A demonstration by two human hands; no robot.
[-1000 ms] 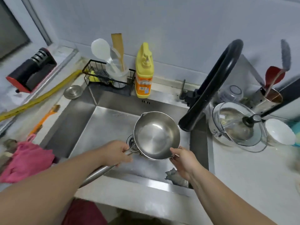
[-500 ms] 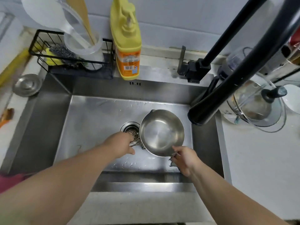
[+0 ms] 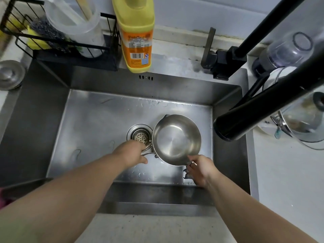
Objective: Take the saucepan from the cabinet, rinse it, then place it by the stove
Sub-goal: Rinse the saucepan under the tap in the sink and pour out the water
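A small stainless steel saucepan [image 3: 176, 139] sits low inside the steel sink [image 3: 98, 123], right of the drain strainer [image 3: 140, 136]. My left hand [image 3: 130, 152] is closed around the saucepan's handle at its left side. My right hand [image 3: 199, 170] pinches the pan's near rim with the fingertips. The pan is upright and looks empty. The black faucet spout [image 3: 233, 126] hangs to the right of the pan, with no water running from it.
A yellow dish soap bottle [image 3: 135, 35] stands on the back ledge. A black wire rack [image 3: 57, 41] with scrubbers and a plastic cup sits at the back left. A glass-lidded pot [image 3: 301, 123] and a blender jar [image 3: 287, 50] stand on the right counter. A metal sink plug [image 3: 10, 74] lies at the left.
The view has tilted down and moved closer over the sink. Both hands have lowered the saucepan deeper into the basin, still holding handle and rim.
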